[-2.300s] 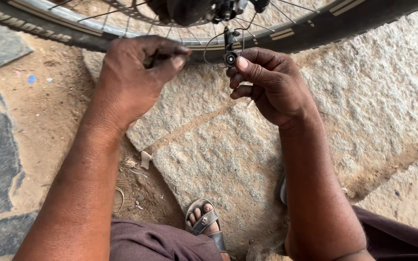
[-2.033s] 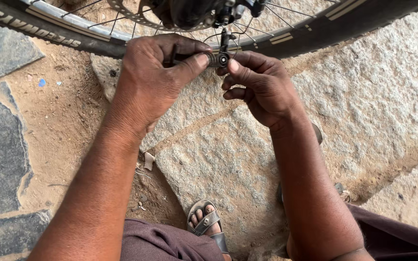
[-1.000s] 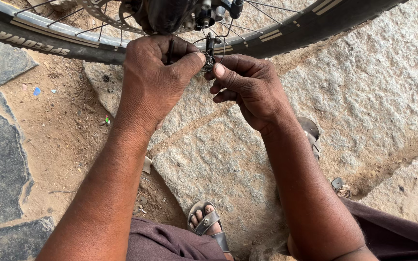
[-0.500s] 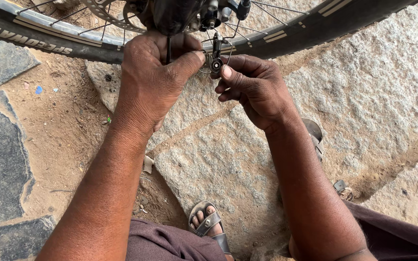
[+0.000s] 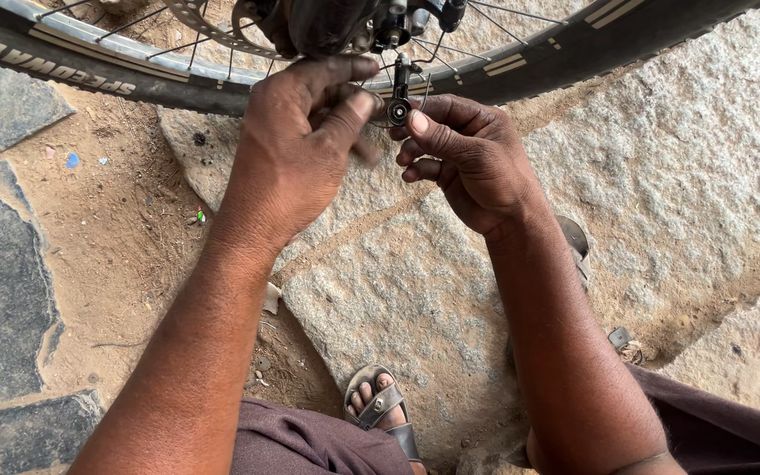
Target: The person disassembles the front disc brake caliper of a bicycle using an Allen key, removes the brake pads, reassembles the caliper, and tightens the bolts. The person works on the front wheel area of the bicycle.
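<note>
A bicycle wheel with a black tyre [image 5: 573, 53] and a silver rim runs across the top of the head view. At its hub hangs a small black derailleur arm with a little pulley wheel [image 5: 398, 110]. My right hand [image 5: 468, 158] pinches that pulley end between thumb and fingers. My left hand [image 5: 301, 149] is just left of it, fingers curled and partly blurred, fingertips near the pulley and the hub parts [image 5: 327, 22]. Whether the left hand grips anything is hidden by its fingers.
Rough stone slabs [image 5: 679, 185] and sandy dirt [image 5: 125, 237] lie below the wheel. My sandalled foot [image 5: 380, 405] shows at the bottom centre, with dark trouser legs to either side. Small bits of litter dot the dirt at the left.
The view has shifted slightly and the wheel now sits a bit higher. My left hand's fingers have moved at the pulley; my right hand has kept its pinch there.
</note>
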